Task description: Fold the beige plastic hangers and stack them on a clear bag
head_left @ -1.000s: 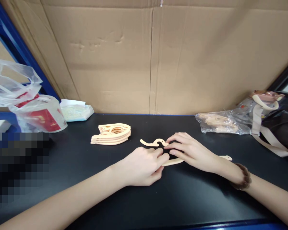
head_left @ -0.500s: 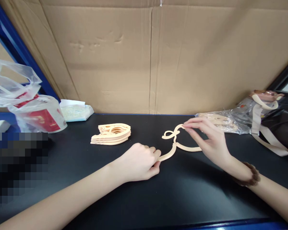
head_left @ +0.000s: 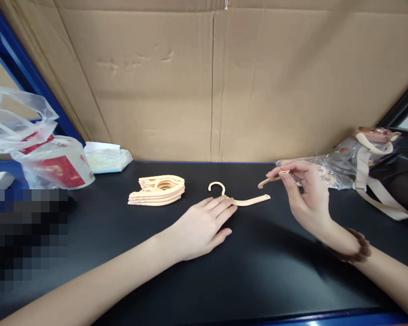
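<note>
Several folded hangers sit in a stack (head_left: 158,190). Just right of it, a hooked hanger piece (head_left: 240,200) lies under the flat, slightly spread fingers of the left hand (head_left: 204,226). Further right, the right hand (head_left: 308,199) pinches a separate arm piece (head_left: 268,181), lifted clear of it and unattached.

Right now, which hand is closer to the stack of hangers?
Left. The left hand lies flat just right of the stack of hangers; the right hand is much farther right, beside the plastic bag.
</note>
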`<state>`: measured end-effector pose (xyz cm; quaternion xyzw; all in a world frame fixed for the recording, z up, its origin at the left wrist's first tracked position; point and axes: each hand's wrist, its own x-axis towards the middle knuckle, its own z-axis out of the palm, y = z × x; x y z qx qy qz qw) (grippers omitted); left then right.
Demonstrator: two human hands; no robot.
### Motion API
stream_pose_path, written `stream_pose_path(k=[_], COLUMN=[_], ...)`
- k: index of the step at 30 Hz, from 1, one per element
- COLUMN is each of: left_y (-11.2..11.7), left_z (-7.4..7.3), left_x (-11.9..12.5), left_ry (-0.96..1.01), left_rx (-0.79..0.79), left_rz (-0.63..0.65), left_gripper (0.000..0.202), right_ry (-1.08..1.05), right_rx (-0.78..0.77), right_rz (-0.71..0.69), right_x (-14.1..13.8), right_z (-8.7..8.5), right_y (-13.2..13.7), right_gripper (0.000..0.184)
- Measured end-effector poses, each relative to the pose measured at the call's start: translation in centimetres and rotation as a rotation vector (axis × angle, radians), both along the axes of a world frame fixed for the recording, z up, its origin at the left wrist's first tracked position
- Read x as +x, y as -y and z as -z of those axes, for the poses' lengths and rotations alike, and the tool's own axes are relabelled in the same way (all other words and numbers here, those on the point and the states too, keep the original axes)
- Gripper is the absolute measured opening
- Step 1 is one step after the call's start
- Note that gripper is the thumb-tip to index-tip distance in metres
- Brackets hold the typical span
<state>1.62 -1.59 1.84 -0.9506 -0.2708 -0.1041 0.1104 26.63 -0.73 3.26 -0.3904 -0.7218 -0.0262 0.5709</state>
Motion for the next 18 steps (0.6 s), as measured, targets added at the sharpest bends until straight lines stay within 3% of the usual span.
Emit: stream_pose_path(k=[6, 10, 14, 18], left_y=[0.3, 0.5, 0.5, 0.3], left_z=[-0.6, -1.4, -1.2, -0.2], left_x=[0.3, 0.4, 0.5, 0.5], left_ry=[0.019, -0.005, -0.016, 0.064], left_rx=[-0.041, 0.08, 0.201, 0.145], left_rz=[-0.022, -0.083, -0.137, -0.052], left_gripper=[0.038, 0.034, 0.027, 0.032], right_ry=[0.227, 0.362, 0.488, 0.532], right_rx=[0.008, -0.022, -0.189, -0.379], right_rz=[0.014, -0.019, -0.083, -0.15], right_x=[0.1, -0.1, -0.5, -0.6], right_z=[-0.2, -0.4, -0.2, 0.8], right_y=[0.3, 0.4, 0.3, -0.4], right_gripper=[0.016, 0.019, 0.023, 0.026])
